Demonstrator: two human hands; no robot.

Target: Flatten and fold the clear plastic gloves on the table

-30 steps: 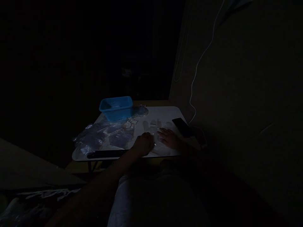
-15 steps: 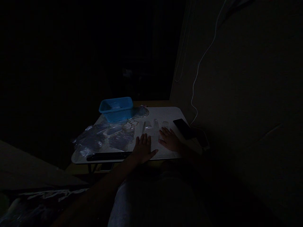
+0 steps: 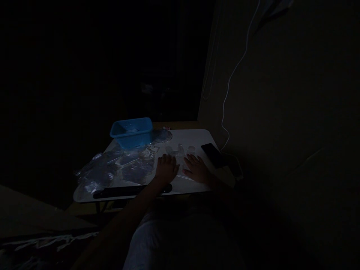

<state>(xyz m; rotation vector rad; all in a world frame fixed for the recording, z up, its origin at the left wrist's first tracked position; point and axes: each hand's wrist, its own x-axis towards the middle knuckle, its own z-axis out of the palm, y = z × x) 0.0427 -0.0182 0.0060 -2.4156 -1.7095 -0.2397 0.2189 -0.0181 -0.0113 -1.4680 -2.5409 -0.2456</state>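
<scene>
Left hand: the left hand (image 3: 166, 169) lies palm down on the clear plastic sheet (image 3: 180, 176), fingers together, gripping nothing.
Right hand: the right hand (image 3: 197, 170) presses flat on the same sheet, fingers slightly spread, holding nothing.
Sheet: spread on the white table (image 3: 194, 137) between and under both hands; its edges are hard to make out in the dark.
Bearing: small clear pieces (image 3: 180, 149) lie at 12 o'clock from the fingertips, roughly equally near either hand.
Around: crumpled plastic bags (image 3: 118, 168) at 9 o'clock, blue basket (image 3: 131, 132) at 11 o'clock, dark phone (image 3: 213, 154) at 2 o'clock.
</scene>
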